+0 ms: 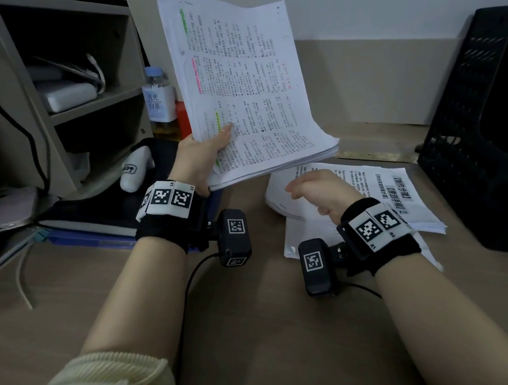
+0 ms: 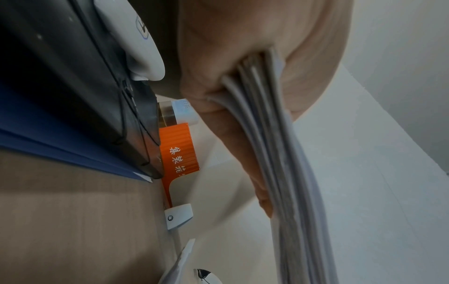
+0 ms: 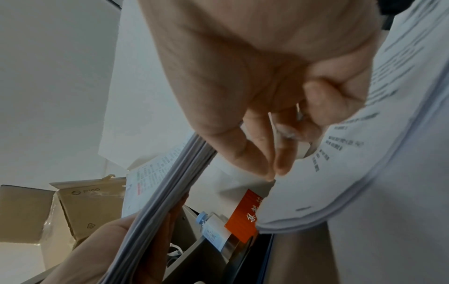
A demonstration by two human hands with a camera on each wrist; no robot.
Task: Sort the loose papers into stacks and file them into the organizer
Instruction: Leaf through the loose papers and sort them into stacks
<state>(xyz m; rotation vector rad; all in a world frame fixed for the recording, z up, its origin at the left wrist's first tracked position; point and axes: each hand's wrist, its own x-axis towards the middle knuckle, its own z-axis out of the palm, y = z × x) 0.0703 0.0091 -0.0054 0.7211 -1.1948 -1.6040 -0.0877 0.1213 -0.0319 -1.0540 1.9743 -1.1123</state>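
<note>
Left hand (image 1: 201,157) gripping printed stack (image 1: 243,96) by lower corner, thumb on top, tilting it up over desk (image 1: 265,336). Right hand (image 1: 320,193), fingers loosely curled, hovering over loose sheets (image 1: 392,200) directly beneath. Black mesh organizer (image 1: 490,129) sitting right, nearer right hand.

The left hand (image 2: 243,63) gripped a thick stack of papers (image 2: 286,173) edge-on. An orange box (image 2: 179,151) stood beside a blue folder (image 2: 48,124).

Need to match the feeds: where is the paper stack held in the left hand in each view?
Head: held stack, upper centre, tilted up, gripped by the left hand.
Left wrist: its edges run from centre to bottom right.
Right wrist: edge-on, lower left of centre.
Shared landmark: orange box.
</note>
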